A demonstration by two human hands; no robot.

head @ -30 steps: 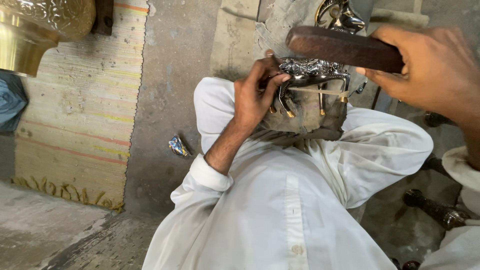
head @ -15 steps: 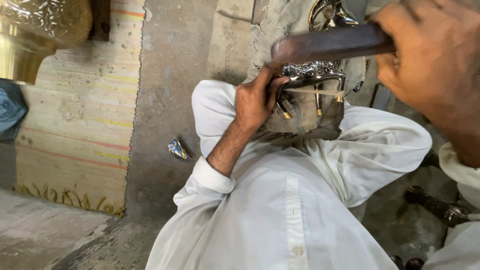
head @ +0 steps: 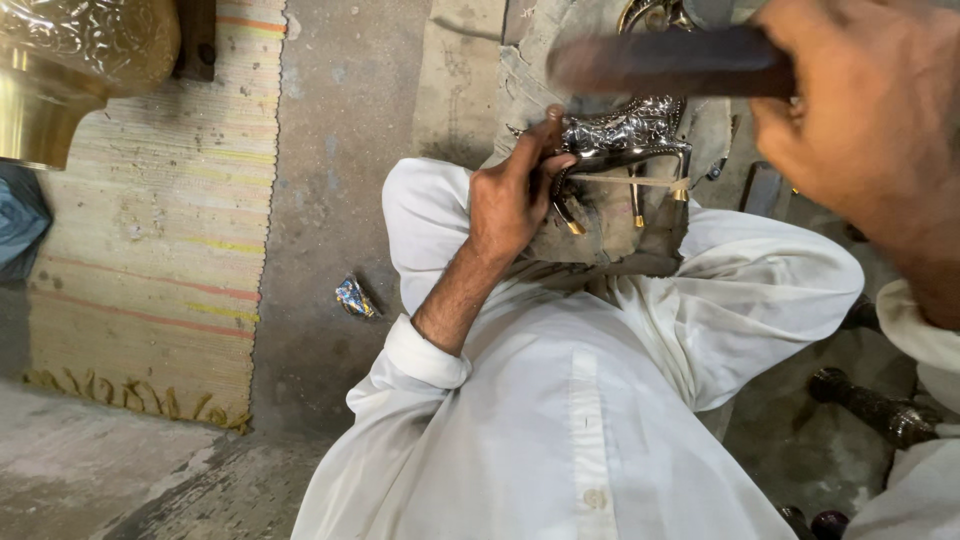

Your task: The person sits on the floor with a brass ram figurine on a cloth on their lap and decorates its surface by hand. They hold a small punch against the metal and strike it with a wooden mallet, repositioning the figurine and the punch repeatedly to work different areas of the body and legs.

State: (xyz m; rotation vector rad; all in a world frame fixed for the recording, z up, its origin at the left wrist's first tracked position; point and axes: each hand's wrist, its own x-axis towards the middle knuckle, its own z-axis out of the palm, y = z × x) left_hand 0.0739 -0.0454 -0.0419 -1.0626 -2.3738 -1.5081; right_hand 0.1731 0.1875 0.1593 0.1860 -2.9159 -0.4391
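I sit cross-legged in white clothes. My left hand (head: 515,190) grips a small silver animal-shaped figurine (head: 625,135) with gold-tipped legs, pressing it onto a grey cloth-covered block (head: 610,230) resting between my knees. A thin rod lies across the figurine's legs. My right hand (head: 865,130) is raised close to the camera at the upper right, closed around a dark wooden mallet (head: 660,65) that is blurred and hovers just above the figurine.
A striped woven mat (head: 160,230) covers the floor at left. A large embossed brass vessel (head: 70,60) stands at the top left. A crumpled shiny wrapper (head: 353,297) lies on the concrete. A dark metal tool (head: 880,405) lies at right.
My right hand with the mallet has risen and come closer to the camera, growing larger and blurrier. My left hand keeps its hold on the figurine.
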